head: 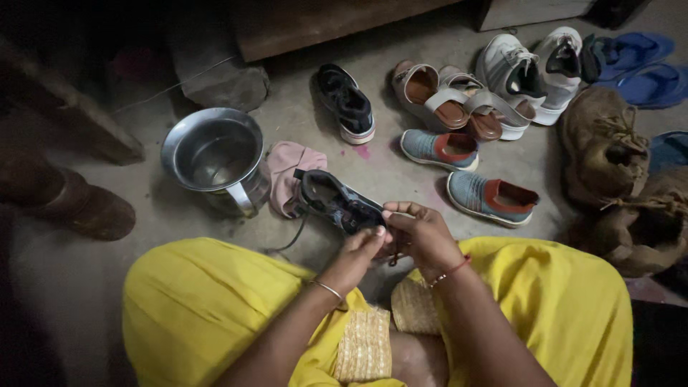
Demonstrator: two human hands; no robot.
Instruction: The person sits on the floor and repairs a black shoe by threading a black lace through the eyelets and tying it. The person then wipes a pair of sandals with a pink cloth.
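Two hands [394, 240] gripping dark shoe [337, 202], toe hidden, laces unclear

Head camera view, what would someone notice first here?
Probably the two hands at the centre: the left hand and the right hand both grip a dark sneaker above bright yellow clothing. Just left of it stands a shiny steel pot beside a pink cloth. A spread of other shoes fills the floor at upper right, including a pair of blue slip-ons.

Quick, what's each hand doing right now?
Left hand: closed, holding the black shoe.
Right hand: closed on the same shoe.
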